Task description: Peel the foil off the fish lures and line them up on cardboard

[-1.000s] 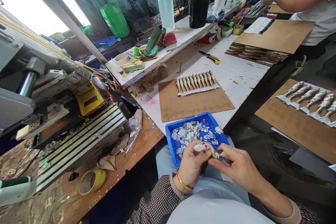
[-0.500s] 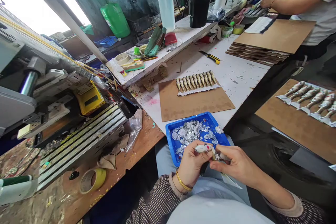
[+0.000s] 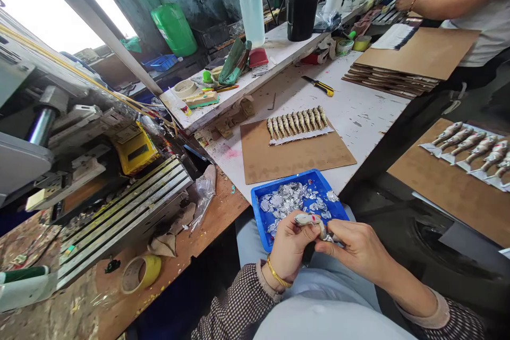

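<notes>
Workshop, scarred workbench (image 3: 370, 101), machinery (image 3: 43, 127), utility knife (image 3: 319, 86)

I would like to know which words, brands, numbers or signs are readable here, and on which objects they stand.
No text is readable.
Large green plastic jug: any marking is too blurred to read.
Yellow-and-black cutter knife: any print is too small.
Pale fish-shaped piece in the left hand: a red spot, no visible lettering.
</notes>
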Motion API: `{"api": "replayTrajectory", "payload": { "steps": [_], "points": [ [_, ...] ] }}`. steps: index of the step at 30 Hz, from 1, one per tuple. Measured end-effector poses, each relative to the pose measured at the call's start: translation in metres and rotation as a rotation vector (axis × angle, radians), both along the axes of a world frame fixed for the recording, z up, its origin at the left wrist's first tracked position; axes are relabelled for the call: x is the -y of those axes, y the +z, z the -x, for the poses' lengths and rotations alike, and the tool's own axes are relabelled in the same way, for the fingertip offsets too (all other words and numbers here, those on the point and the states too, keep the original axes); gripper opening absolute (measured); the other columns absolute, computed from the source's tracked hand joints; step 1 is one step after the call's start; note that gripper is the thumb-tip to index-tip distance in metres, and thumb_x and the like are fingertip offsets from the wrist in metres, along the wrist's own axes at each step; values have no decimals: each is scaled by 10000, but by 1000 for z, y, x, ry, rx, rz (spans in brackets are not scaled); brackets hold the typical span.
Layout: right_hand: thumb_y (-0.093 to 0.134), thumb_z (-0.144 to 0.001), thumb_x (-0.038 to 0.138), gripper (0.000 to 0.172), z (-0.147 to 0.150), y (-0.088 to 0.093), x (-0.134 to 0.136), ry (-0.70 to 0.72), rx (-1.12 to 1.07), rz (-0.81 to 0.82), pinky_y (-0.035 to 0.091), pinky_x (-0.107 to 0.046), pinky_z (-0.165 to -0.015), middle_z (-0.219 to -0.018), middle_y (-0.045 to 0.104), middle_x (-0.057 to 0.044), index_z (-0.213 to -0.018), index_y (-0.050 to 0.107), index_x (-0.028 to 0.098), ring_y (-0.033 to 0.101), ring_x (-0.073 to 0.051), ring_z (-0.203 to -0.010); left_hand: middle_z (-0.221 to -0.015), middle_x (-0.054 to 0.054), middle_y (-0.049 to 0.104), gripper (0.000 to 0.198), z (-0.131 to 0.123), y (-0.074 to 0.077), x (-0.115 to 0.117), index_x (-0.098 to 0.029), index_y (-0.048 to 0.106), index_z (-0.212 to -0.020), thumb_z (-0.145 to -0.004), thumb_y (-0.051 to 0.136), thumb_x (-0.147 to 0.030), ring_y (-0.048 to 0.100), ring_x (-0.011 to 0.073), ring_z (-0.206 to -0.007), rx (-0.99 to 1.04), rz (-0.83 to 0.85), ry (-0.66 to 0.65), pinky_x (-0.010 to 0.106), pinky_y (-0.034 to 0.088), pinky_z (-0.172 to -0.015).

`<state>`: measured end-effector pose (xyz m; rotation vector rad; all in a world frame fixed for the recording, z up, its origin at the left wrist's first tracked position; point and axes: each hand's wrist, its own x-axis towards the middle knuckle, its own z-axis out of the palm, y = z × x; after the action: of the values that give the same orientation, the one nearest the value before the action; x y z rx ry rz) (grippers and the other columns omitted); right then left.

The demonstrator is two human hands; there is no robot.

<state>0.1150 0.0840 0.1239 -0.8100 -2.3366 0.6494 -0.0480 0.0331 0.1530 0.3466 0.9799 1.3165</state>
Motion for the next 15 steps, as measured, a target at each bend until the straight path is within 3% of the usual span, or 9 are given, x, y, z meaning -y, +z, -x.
{"api": "replayTrajectory", "payload": {
  "steps": [10, 12, 15],
  "points": [
    [620, -961, 422, 407, -3, 0, 5, -120, -35, -135, 283, -284, -545, -603, 420, 41, -680, 434, 193, 412, -96, -543, -824, 41, 689, 314, -1, -3, -3, -126, 712, -923, -708, 877, -286, 635, 117, -742, 107, 74, 15, 238, 502, -711],
    [671, -935, 382, 310, -3, 3, 6, -157, -73, -107, 360, -269, -583, -669, 502, 21, -758, 505, 187, 495, -111, -615, -841, 37, 688, 294, 0, -4, -4, -135, 700, -911, -717, 869, -276, 631, 114, -730, 105, 71, 31, 235, 506, -690],
    [737, -887, 260, 200, 1, 9, 7, -199, -180, -67, 503, -269, -758, -926, 643, -56, -971, 581, 166, 619, -158, -877, -876, 34, 694, 267, 1, -4, -6, -149, 685, -886, -714, 868, -240, 639, 119, -758, 101, 69, 71, 228, 515, -682]
  ]
}}
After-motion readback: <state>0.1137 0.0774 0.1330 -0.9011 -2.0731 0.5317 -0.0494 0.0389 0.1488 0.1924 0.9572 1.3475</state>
